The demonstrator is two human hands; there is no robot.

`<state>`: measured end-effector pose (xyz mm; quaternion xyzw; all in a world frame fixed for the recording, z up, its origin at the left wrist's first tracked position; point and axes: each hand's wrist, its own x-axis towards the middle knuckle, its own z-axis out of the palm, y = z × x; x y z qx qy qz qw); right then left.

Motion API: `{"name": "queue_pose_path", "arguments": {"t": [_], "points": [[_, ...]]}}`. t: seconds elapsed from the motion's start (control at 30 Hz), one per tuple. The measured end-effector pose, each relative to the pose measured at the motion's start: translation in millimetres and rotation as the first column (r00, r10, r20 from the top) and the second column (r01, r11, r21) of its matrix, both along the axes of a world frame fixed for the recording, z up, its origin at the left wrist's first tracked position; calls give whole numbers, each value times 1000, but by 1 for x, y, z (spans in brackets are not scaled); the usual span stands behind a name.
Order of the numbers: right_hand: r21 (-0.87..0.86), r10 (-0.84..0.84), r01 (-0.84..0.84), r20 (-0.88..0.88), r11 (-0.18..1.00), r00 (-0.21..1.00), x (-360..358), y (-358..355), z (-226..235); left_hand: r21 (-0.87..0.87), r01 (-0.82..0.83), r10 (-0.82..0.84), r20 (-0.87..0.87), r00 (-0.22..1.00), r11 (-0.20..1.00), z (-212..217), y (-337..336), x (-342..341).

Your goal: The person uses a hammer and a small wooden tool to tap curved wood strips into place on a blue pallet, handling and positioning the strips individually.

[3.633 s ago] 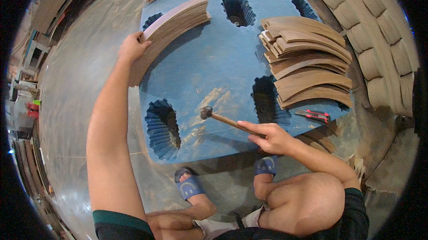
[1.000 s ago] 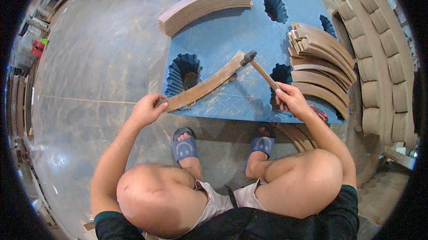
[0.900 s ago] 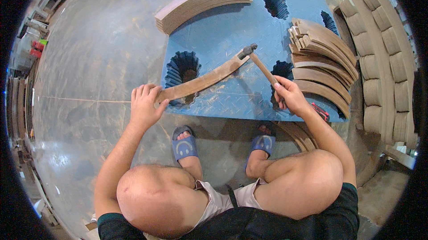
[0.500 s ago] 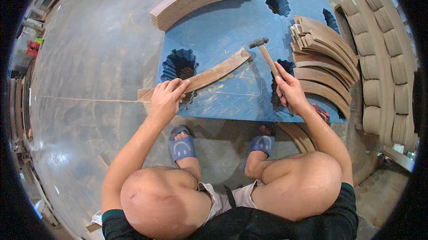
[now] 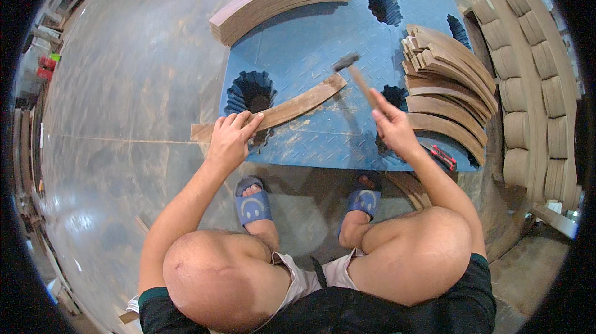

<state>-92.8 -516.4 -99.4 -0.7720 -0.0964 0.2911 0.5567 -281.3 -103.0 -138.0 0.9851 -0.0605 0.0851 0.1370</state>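
With the left hand (image 5: pixel 230 141) pressing the curved wood strip (image 5: pixel 292 105) flat on the blue pallet (image 5: pixel 323 42), toward twelve o'clock, and the right hand (image 5: pixel 392 128) gripping the hammer (image 5: pixel 357 79), strike squarely at the strip's far end, well clear of the fingers.

Curved strip (image 5: pixel 292 108) on pallet (image 5: pixel 323 42); curved stack (image 5: pixel 282 0) behind, loose pile (image 5: pixel 447 85) right.
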Motion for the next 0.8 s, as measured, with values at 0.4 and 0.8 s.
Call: {"name": "queue_pose_path", "arguments": {"t": [0.4,0.8], "points": [[-640,604,-96,651,763,460,-50,13,14,0,-38,38,2,999,999,2,-24,-5],[-704,613,6,622,710,488,-42,26,-2,80,-45,42,33,999,996,-2,-21,-20]]}}
